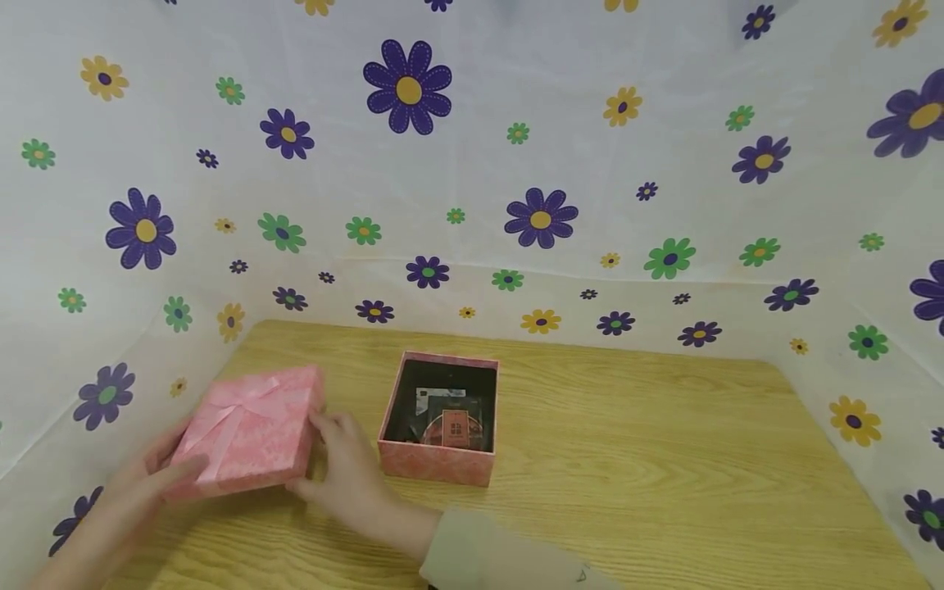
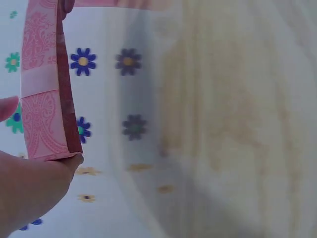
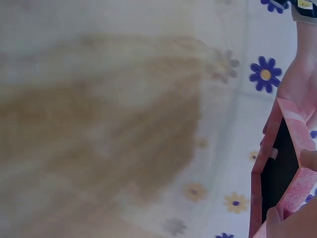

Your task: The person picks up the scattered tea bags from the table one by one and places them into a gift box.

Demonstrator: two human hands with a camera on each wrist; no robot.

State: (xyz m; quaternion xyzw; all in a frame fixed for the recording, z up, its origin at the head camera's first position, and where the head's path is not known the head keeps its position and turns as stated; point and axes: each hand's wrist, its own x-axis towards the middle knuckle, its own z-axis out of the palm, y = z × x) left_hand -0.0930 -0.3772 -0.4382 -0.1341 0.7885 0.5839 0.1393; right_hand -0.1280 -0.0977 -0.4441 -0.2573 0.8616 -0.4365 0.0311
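- The pink lid (image 1: 247, 430) with its bow sat at the table's (image 1: 664, 459) left side, just beside the open box (image 1: 440, 418), held between both hands.
- The left hand (image 1: 158, 475) gripped its left edge; the right hand (image 1: 347, 467) pinched its right edge, fingers curled.
- Judged step: lid in hand, box uncovered with 1 dark card inside.
- A next move would call for squaring the lid over the box rim.
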